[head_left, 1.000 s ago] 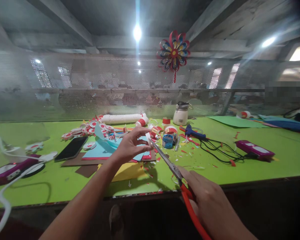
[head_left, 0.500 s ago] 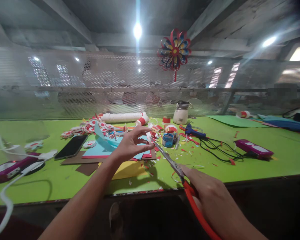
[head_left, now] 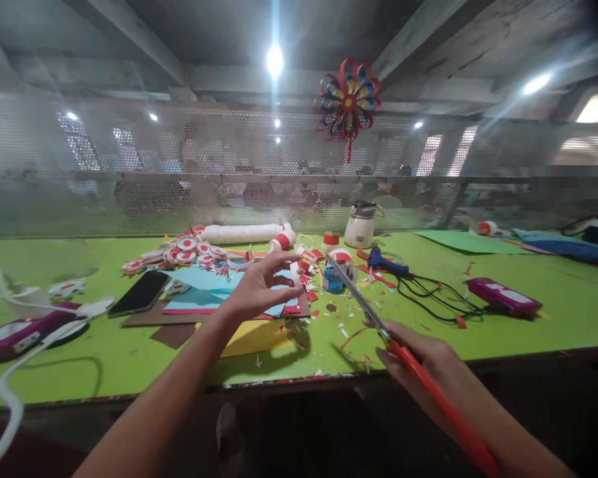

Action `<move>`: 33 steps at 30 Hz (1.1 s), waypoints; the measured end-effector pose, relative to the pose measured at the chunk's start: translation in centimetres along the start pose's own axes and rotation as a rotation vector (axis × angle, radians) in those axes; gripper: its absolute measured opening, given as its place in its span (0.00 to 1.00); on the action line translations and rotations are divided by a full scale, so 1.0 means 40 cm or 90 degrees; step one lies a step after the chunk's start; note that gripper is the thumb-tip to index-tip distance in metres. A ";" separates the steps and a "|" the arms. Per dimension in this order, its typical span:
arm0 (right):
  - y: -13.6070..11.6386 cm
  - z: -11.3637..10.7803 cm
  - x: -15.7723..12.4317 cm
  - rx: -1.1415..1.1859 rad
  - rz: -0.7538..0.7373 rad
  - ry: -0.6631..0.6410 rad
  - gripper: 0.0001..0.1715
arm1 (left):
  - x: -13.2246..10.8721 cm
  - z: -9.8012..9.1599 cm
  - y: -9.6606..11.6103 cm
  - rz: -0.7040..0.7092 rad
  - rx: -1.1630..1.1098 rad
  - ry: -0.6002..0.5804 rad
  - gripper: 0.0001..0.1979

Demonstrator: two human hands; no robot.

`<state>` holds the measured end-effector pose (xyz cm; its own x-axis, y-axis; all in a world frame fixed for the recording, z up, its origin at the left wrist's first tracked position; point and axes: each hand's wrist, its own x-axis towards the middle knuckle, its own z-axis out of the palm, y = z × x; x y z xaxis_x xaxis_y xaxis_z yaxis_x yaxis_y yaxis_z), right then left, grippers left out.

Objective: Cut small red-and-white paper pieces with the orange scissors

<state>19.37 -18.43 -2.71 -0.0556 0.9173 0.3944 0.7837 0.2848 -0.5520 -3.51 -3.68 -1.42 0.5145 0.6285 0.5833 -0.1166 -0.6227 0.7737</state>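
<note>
My left hand [head_left: 262, 282] is over the paper pile, thumb and fingers curved around a small white paper piece [head_left: 295, 269] at the fingertips. How firmly it is pinched is hard to see. My right hand [head_left: 423, 358] is wrapped around scissors with long red handles [head_left: 428, 382]. Their metal blades [head_left: 361, 299] look closed and point up and left, apart from the white piece. Under my left hand are light blue sheets [head_left: 194, 300], a brown sheet [head_left: 149, 317] and a yellow sheet [head_left: 254, 337]. Behind the blade tips stands a blue tape roll or jar [head_left: 333, 280].
Red-and-white paper rounds [head_left: 187, 245] are heaped by a white roll [head_left: 244, 233]. A black phone [head_left: 142, 293] lies left. A blue glue gun [head_left: 386, 261], black cable, purple power strip [head_left: 503, 297] and white jug [head_left: 360, 229] are right. Scraps litter the green table [head_left: 418, 342].
My right hand and the scissors have drawn back to the right, away from the white piece. The raised light blue sheet has dropped flat. My left hand has hardly moved.
</note>
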 end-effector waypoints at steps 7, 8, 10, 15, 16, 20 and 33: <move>-0.007 -0.013 -0.019 0.203 0.050 -0.233 0.20 | -0.001 -0.010 0.009 -0.041 -0.086 -0.045 0.24; -0.006 -0.016 -0.023 0.220 0.067 -0.247 0.20 | -0.002 -0.011 0.011 -0.046 -0.108 -0.061 0.23; -0.002 -0.025 -0.032 0.221 0.096 -0.235 0.21 | -0.004 -0.014 0.015 -0.050 -0.135 -0.095 0.22; 0.008 -0.050 -0.051 0.140 0.137 -0.200 0.25 | -0.006 -0.024 0.014 -0.033 -0.158 -0.150 0.22; 0.009 -0.054 -0.054 0.131 0.140 -0.213 0.27 | -0.006 -0.026 0.013 -0.028 -0.167 -0.161 0.22; 0.012 -0.056 -0.058 0.115 0.129 -0.211 0.27 | -0.006 -0.028 0.011 -0.025 -0.187 -0.193 0.23; -0.007 -0.053 -0.052 0.143 0.139 -0.200 0.24 | -0.005 -0.028 0.014 -0.040 -0.173 -0.192 0.23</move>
<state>20.58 -20.99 -1.82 -0.1163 0.9928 0.0283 0.6459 0.0973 -0.7572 -4.63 -3.63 -0.82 0.7491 0.4714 0.4654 -0.2759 -0.4167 0.8662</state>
